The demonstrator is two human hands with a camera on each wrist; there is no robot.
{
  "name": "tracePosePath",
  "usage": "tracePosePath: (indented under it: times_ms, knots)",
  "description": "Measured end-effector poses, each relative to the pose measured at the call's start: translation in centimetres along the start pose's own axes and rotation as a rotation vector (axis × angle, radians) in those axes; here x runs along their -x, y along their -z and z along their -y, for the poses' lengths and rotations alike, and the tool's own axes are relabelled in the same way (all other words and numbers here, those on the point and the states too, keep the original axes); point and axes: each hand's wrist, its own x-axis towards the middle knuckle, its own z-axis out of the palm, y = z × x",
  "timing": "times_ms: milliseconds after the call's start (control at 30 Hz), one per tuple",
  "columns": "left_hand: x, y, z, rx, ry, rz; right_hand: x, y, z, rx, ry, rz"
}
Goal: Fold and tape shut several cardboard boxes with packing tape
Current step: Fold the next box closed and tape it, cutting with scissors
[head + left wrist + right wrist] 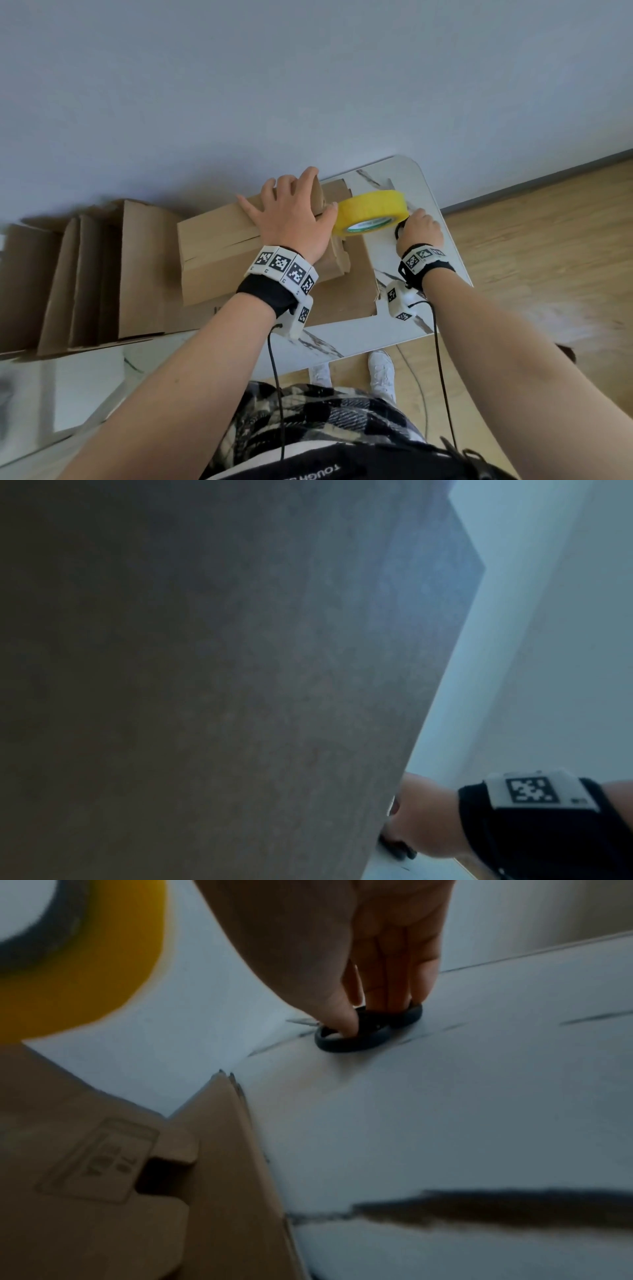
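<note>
A folded brown cardboard box (219, 253) stands on the white marble-patterned table (442, 274). My left hand (287, 212) lies flat on its top with fingers spread, pressing the flaps down. A yellow roll of packing tape (371, 212) stands on edge at the box's right end, against my left thumb. My right hand (419, 229) reaches down to black-handled scissors (399, 230) lying on the table. In the right wrist view my thumb and fingers (394, 999) sit in the scissors' handle loops (363, 1037). The left wrist view is filled by the box's side (205, 669).
A flat cardboard sheet (342, 301) lies under the box. Several flattened boxes (85, 274) lean against the wall at the left. The table's right edge drops to a wooden floor (548, 240). Cables run from both wrist bands.
</note>
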Motion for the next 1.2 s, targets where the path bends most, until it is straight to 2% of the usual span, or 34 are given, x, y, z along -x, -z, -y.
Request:
tracePosePath:
  times_ms: [100, 233, 367, 467, 567, 667, 733, 933, 1067, 1200]
  knots:
    - [-0.2, 0.0, -0.1, -0.003, 0.002, 0.011, 0.2, 1.0, -0.1, -0.140, -0.047, 0.058]
    - [-0.5, 0.0, -0.1, -0.005, -0.004, 0.028, 0.7, 2.3, -0.5, -0.468, -0.180, 0.089]
    - [-0.5, 0.1, -0.2, -0.008, -0.030, 0.059, 2.6, 4.3, 0.3, -0.795, -0.190, -0.027]
    - [-0.4, 0.5, -0.1, -0.003, -0.053, 0.082, 4.2, 6.0, 1.0, -0.934, -0.181, -0.127]
    - [-0.6, 1.3, 0.2, 0.023, -0.127, 0.122, 5.4, 7.4, 1.0, -0.997, -0.183, -0.181]
    - [-0.7, 2.2, -0.3, 0.120, -0.358, 0.163, 6.4, 8.4, 1.4, -1.025, -0.149, -0.213]
    - [-1.1, 3.1, -0.8, 0.153, -0.449, 0.213, 7.0, 8.9, 1.9, -1.012, -0.099, -0.221]
    - [-2.7, 5.6, -2.2, -0.097, -0.377, 0.483, 9.3, 9.8, 2.9, -1.010, -0.025, -0.223]
    - [-2.0, 6.2, -2.9, -0.143, -0.379, 0.517, 11.2, 10.1, 3.7, -0.993, 0.041, -0.282]
    - [-2.1, 5.6, -2.6, -0.120, -0.411, 0.550, 12.3, 10.1, 4.2, -1.008, 0.084, -0.231]
